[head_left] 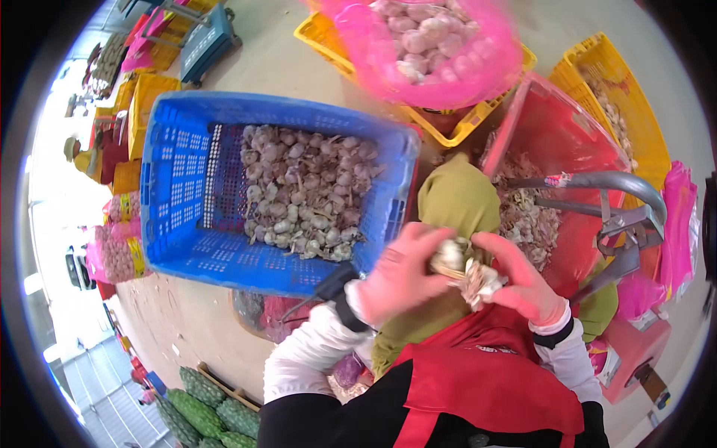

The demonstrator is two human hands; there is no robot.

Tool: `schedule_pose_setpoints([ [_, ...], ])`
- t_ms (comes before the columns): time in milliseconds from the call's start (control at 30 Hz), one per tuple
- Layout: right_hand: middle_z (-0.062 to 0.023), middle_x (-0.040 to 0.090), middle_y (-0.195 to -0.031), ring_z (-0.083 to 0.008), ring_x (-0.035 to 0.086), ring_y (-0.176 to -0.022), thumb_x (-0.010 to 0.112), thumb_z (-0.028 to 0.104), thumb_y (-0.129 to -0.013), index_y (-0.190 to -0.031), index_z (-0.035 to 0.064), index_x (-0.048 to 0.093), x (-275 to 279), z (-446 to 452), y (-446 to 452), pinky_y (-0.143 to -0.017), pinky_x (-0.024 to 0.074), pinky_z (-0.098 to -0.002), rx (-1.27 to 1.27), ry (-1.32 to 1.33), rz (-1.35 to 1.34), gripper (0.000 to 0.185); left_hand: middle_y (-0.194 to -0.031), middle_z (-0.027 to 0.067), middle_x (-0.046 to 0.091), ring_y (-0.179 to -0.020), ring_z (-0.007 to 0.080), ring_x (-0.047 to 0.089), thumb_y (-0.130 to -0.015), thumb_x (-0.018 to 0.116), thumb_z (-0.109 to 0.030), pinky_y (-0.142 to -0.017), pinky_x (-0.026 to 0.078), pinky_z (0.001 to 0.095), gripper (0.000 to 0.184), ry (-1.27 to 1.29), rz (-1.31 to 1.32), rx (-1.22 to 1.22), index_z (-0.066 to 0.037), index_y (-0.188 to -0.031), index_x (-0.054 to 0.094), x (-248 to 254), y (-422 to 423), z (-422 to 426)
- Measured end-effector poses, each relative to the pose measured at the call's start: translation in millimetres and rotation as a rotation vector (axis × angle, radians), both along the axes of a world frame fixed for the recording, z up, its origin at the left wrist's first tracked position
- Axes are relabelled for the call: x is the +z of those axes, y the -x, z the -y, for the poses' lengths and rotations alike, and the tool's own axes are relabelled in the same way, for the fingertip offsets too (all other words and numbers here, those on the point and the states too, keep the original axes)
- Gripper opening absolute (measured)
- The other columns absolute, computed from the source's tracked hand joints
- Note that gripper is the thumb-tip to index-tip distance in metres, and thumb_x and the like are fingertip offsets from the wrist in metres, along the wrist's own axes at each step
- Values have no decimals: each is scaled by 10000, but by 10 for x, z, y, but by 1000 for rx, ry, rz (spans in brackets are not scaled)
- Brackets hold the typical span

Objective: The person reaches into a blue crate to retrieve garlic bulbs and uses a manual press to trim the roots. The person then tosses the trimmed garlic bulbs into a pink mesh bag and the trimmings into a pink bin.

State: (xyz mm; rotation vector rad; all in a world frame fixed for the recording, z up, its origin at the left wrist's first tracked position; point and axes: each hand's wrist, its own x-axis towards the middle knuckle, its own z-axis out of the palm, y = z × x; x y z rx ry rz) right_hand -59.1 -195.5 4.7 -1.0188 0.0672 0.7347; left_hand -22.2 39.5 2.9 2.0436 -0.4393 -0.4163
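Observation:
My left hand [403, 272], in a pink glove, is closed on a garlic bulb [448, 256] over my lap. My right hand [526, 284], gloved the same way, has its thumb and fingers closed on pale, papery garlic [480, 285] beside that bulb. Motion blurs both, and I cannot tell whether this is a second bulb or loose skin. On the left stands a blue crate [187, 261] partly filled with garlic bulbs [299, 187]. To the right, a red tub [575, 123] contains garlic skins and scraps [526, 216].
A curved metal bar tool [597, 183] crosses the red tub. Beyond my knees, a pink mesh bag [358, 60] of garlic sits on a yellow crate [317, 33]. Another yellow crate [650, 119] stands at the right. Green gourds [198, 411] lie lower left; a blue platform cart [205, 48] stands farther off.

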Motion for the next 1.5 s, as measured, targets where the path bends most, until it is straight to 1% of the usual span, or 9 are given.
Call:
schedule_pose_setpoints([
  [167,-113,386,-1342,-228,565,-1029,643,-53,-729,-1478,128,214,262,-24,94,-786,535,-373,-44,-140,-235,882,-1199,193,469,-1044,371,546,-727,665,-48,-834,490,373,581,31,41,-100,-20,-1266,450,133,204,428],
  [333,-122,424,-1312,-269,599,-924,631,-83,-683,-1428,153,308,149,146,233,-653,560,-370,-144,-99,-162,846,-1165,165,519,-997,259,590,-808,641,-78,-800,490,344,556,471,61,-180,-10,-1316,427,124,67,298],
  [433,-122,457,-1285,-260,596,-878,674,-36,-666,-1401,151,346,117,150,236,-569,553,-358,-191,-58,-156,826,-856,66,630,-738,136,594,-843,595,-73,-664,493,286,261,161,-266,107,-15,-1096,622,-313,-498,-278],
  [467,-117,463,-1281,-253,593,-867,695,-1,-671,-1399,149,348,82,170,276,-561,549,-355,-298,-125,-197,820,-814,120,642,-716,226,616,-818,588,-78,-677,500,335,238,86,70,298,-33,-1046,639,-828,-671,-622],
  [533,-99,457,-1296,-243,588,-859,770,131,-675,-1398,157,353,-56,285,329,-548,542,-345,-366,-132,-227,835,-766,126,673,-682,257,636,-843,577,-224,-688,500,352,265,-282,-335,552,-25,-996,662,-1031,-1064,-1083],
  [600,-131,464,-1259,-247,592,-788,777,167,-651,-1378,99,349,-36,221,329,-516,531,-332,-456,-110,-245,846,-1052,194,664,-1014,341,621,-770,647,-463,-873,477,399,565,-615,-412,480,-44,-1149,621,-2093,-1225,-1755],
  [700,-119,488,-1196,-251,598,-785,797,204,-643,-1367,68,353,-90,263,309,-513,533,-331,-473,-114,-280,860,-1276,229,536,-1187,350,513,-699,721,-453,-967,429,406,798,-964,-276,341,-22,-1318,461,-2899,-1049,-1903],
  [1200,-110,386,-1335,-274,592,-896,682,6,-702,-1378,174,369,-217,326,159,-610,552,-366,-219,-188,-295,764,-1197,79,509,-958,186,573,-628,759,39,-796,483,281,659,-15,-369,376,-51,-1232,511,-1945,-496,-1751],
  [1500,-167,291,-1447,-288,594,-939,695,-11,-720,-1401,144,333,37,161,49,-671,558,-377,-123,-370,-110,786,-1083,48,546,-909,137,563,-701,736,32,-786,475,260,643,231,-266,490,-49,-1279,466,-1313,-267,-1587],
])
